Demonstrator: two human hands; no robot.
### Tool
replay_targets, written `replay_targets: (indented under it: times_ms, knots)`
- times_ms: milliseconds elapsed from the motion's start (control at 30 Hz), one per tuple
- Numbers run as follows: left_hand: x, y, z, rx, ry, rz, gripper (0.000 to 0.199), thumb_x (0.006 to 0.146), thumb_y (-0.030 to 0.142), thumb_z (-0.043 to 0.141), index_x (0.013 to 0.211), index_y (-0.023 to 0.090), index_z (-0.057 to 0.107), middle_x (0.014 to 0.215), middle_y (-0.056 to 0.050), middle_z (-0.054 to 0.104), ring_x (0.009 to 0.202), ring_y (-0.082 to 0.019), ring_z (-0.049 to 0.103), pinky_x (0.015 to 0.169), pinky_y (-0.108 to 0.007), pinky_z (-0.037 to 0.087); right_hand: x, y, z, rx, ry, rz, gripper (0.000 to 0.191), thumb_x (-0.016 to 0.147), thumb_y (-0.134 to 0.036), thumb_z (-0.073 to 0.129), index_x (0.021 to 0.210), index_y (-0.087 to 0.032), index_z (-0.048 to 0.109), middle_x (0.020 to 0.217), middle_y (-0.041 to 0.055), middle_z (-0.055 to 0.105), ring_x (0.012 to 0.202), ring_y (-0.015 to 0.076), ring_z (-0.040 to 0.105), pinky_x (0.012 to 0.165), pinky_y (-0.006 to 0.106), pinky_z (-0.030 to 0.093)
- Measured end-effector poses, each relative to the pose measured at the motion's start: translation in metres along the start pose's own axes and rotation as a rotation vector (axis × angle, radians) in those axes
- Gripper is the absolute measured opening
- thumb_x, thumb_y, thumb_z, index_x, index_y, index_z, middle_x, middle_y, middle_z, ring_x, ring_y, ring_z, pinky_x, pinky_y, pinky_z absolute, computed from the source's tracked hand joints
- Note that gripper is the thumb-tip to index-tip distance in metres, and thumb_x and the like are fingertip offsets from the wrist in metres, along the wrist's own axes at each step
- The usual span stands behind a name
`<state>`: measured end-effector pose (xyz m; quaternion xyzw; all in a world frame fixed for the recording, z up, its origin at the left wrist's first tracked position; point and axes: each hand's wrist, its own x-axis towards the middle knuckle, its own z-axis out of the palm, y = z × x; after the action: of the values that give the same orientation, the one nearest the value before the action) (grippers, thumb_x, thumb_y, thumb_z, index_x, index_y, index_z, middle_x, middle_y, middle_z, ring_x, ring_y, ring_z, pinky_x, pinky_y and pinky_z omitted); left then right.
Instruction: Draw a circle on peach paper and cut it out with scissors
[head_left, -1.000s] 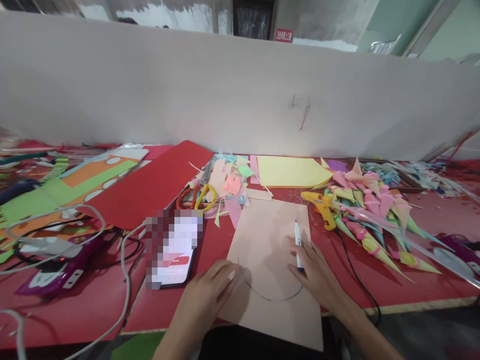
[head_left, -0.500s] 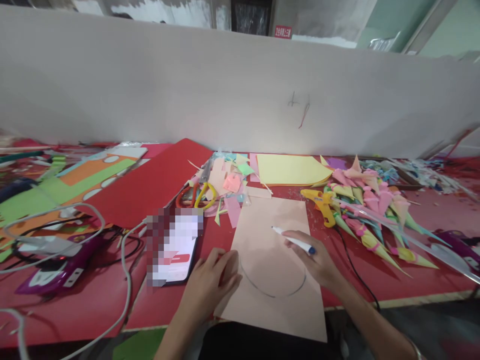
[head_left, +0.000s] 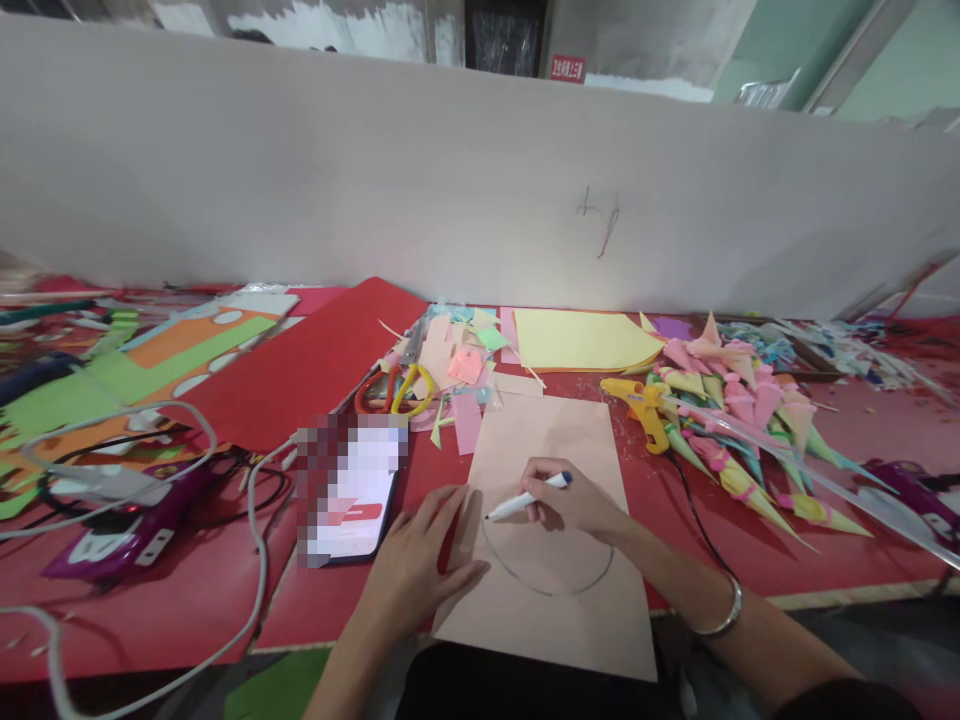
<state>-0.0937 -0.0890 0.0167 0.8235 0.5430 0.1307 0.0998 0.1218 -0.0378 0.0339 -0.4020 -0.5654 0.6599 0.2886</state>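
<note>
A pale pink sheet of paper (head_left: 547, 640) lies in front of me, overhanging the table's front edge. On it is a dark curved line, like the lower part of a circle. My right hand (head_left: 574, 500) is closed on a white marker (head_left: 517, 504) with a blue end, its tip at the left end of the curve. My left hand (head_left: 427, 560) rests on the sheet's left edge with its fingers apart, holding nothing. Just left of that hand lies a phone (head_left: 360, 500), its screen lit and partly blurred.
Beyond the sheet are scissors (head_left: 412, 390), paper scraps (head_left: 465, 365) and yellow sheets (head_left: 585, 340). A yellow glue gun (head_left: 641, 405) and a pile of paper cones (head_left: 739, 410) lie right. Red card (head_left: 300, 370), cables and a purple power strip (head_left: 142, 525) are left.
My right hand has moved left with the marker, whose tip went from the upper middle of the sheet to the curve's left end. My left hand's fingers have spread out more.
</note>
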Motion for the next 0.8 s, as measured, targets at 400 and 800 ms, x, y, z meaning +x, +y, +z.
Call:
replay_targets:
  times_ms: [400, 800]
  knots:
    - [0.0017, -0.0002, -0.0023, 0.057, -0.074, 0.028, 0.062, 0.072, 0.051, 0.047, 0.124, 0.017, 0.040, 0.133, -0.012, 0.039, 0.111, -0.025, 0.047, 0.083, -0.038, 0.041, 0.0036, 0.0043, 0.0036, -0.041, -0.013, -0.028, 0.020, 0.078, -0.031, 0.046, 0.068, -0.015, 0.054, 0.050, -0.0042, 0.051, 0.036, 0.0035, 0.039, 0.035, 0.014, 0.027]
    - [0.0015, 0.0016, -0.0030, 0.059, -0.045, 0.022, 0.060, 0.071, 0.048, 0.050, 0.123, 0.020, 0.042, 0.130, -0.012, 0.042, 0.107, -0.026, 0.050, 0.079, -0.037, 0.042, 0.0088, 0.0020, 0.0040, -0.047, -0.015, -0.056, 0.021, 0.077, -0.034, 0.048, 0.067, -0.016, 0.053, 0.052, -0.0037, 0.052, 0.040, 0.0047, 0.041, 0.038, 0.016, 0.028]
